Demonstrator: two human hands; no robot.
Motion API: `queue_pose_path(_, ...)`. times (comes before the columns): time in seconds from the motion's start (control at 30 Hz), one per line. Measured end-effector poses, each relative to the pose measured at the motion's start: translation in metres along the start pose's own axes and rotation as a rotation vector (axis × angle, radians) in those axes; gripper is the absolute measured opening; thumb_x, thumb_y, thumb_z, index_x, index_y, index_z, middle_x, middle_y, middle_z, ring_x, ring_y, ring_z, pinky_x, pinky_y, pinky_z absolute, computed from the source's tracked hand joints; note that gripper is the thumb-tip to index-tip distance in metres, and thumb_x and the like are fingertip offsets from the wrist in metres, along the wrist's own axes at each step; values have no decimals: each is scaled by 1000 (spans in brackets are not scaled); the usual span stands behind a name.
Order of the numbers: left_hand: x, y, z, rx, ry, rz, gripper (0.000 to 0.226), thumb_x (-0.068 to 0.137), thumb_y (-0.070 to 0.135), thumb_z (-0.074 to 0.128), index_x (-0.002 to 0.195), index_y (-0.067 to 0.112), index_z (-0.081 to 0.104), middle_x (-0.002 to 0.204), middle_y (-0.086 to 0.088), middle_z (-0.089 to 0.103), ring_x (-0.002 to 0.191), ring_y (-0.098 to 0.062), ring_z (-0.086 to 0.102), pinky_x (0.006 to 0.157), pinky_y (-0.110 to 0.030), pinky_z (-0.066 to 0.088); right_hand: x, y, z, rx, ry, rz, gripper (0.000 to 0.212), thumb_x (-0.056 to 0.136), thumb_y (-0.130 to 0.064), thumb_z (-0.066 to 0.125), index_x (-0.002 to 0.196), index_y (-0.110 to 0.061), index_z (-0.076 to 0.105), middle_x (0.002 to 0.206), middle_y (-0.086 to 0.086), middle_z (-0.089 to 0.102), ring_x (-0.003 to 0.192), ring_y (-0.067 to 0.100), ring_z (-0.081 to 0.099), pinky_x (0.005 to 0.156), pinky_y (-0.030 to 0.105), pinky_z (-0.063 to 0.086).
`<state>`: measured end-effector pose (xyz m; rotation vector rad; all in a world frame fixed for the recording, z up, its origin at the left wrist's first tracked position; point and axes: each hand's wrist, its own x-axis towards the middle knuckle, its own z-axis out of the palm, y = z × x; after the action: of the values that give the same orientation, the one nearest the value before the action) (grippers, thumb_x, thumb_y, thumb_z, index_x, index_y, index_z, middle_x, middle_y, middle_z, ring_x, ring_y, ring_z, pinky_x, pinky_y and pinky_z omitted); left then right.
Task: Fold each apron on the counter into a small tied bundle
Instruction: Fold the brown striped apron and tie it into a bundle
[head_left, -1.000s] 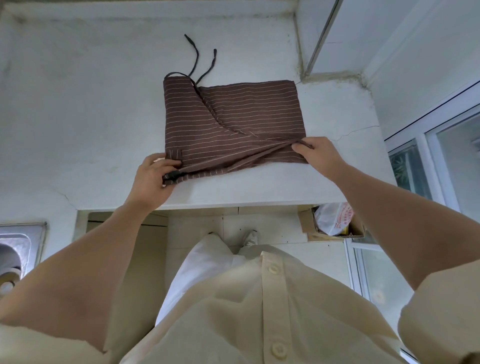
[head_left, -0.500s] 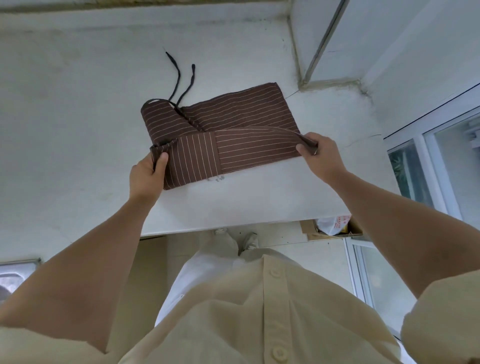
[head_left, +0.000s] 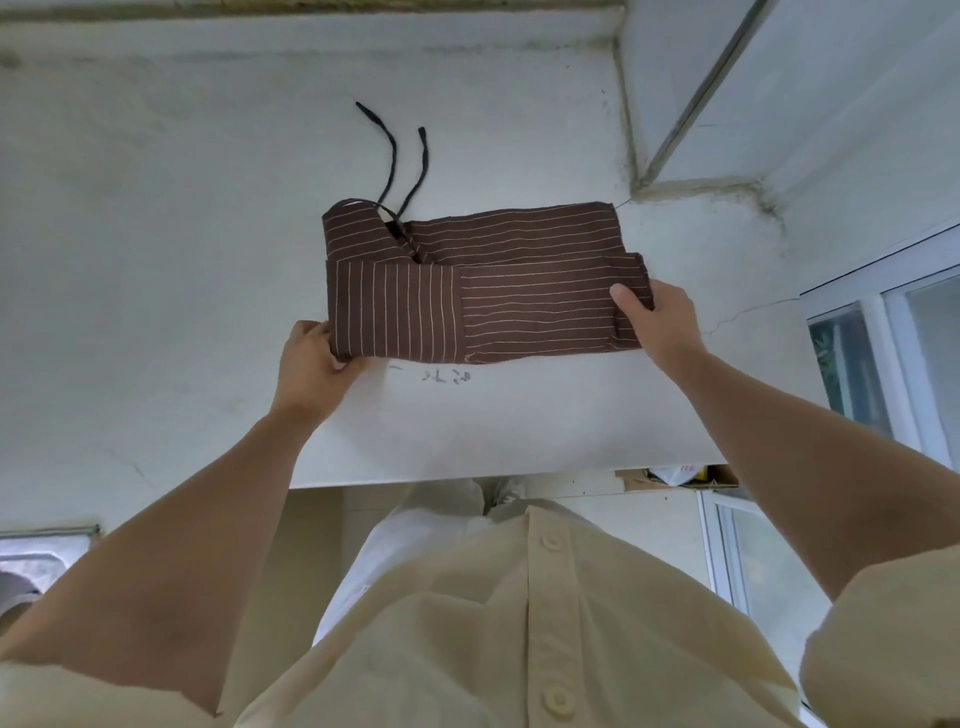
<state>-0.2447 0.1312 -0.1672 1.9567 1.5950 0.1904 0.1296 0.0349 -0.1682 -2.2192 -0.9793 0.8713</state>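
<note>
Both ends of the apron (head_left: 483, 291), lying on the worktop (head_left: 208, 260), we pinched: left hand (head_left: 311, 364), right hand (head_left: 657, 322), fingers (head_left: 344, 365) curled round the fold. Uneven release could spring it open; ties (head_left: 400, 166) lay loose.

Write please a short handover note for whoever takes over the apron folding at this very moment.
Left hand: grips the left end of the apron.
Right hand: grips the right end, thumb on top.
Position: the apron lies on the counter as a flat band. Its two dark strings lie loose on the far side.
Done: folded into a long strip, near layer laid over the far one.
Left: fold it smaller, then tie the bundle with the strings. Only this one apron is in view.
</note>
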Motion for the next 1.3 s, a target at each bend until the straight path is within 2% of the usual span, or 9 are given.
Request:
queue_pose_path(0.1, 6, 1, 3, -105, 51, -106, 34, 92, 29, 64, 74, 2, 56, 91, -14, 56, 97, -27, 51, 77, -35, 42, -7, 2, -6, 176, -125, 12, 28, 92, -29, 65, 116, -16, 69, 102, -4, 72, 89, 9, 68, 69, 14, 51)
queue_pose_path(0.23, 15, 2, 5, -158, 81, -83, 49, 97, 29, 56, 57, 15, 31, 54, -1, 36, 71, -29, 45, 61, -37, 34, -5, 9, -9, -89, -107, -80, 22, 90, -17, 62, 109, -7, 69, 98, 8, 73, 89, 25, 67, 81, 33, 54)
queue_pose_path(0.4, 20, 16, 10, -110, 262, -84, 34, 99, 29, 51, 72, 10, 43, 74, -8, 47, 99, -33, 48, 72, -33, 32, 2, 1, -3, -73, 88, -167, 26, 101, -23, 49, 118, -7, 60, 99, -1, 65, 88, 15, 58, 79, 25, 45)
queue_pose_path(0.53, 28, 21, 15, 41, 287, -192, 38, 98, 39, 51, 78, 7, 46, 76, -12, 50, 90, -29, 45, 70, -33, 30, 13, 8, 10, -223, 92, -41, 28, 102, -26, 46, 101, -1, 60, 88, 9, 63, 79, 24, 56, 70, 29, 40)
queue_pose_path(0.7, 34, 22, 9, 37, 363, 16, 29, 96, 27, 57, 77, 8, 46, 85, -13, 49, 87, -23, 43, 74, -30, 35, 19, 2, 9, -102, 180, -59, 29, 104, -24, 41, 98, 0, 56, 83, 9, 60, 74, 22, 52, 65, 30, 40)
queue_pose_path(0.87, 41, 29, 9, -56, 275, 28, 13, 90, 11, 58, 97, 2, 52, 87, -16, 57, 79, -28, 52, 68, -38, 46, 25, 4, 10, -189, 133, -57, 28, 105, -24, 40, 105, -3, 58, 88, 5, 60, 78, 22, 54, 68, 30, 40)
queue_pose_path(0.97, 43, 38, 8, -195, 249, -19, 22, 90, 21, 61, 102, 4, 54, 81, -8, 60, 70, -20, 55, 63, -27, 47, 26, 5, 14, -195, 149, -51, 27, 105, -25, 39, 102, -4, 56, 86, 7, 60, 75, 23, 54, 65, 30, 39)
queue_pose_path(1.13, 50, 37, 3, -362, 165, -70, 27, 100, 30, 49, 112, 7, 57, 94, 3, 60, 87, -13, 55, 75, -25, 43, 29, -3, 14, -238, 191, -75, 21, 106, -26, 35, 93, -11, 42, 73, 7, 53, 61, 23, 46, 51, 31, 30)
queue_pose_path(1.3, 54, 29, 8, -437, 188, -221, 24, 99, 28, 48, 80, 14, 46, 71, 4, 47, 66, -11, 44, 66, -28, 39, 33, -4, 17, -270, 189, -40, 28, 106, -29, 33, 95, -7, 46, 76, 8, 54, 64, 24, 49, 57, 33, 36)
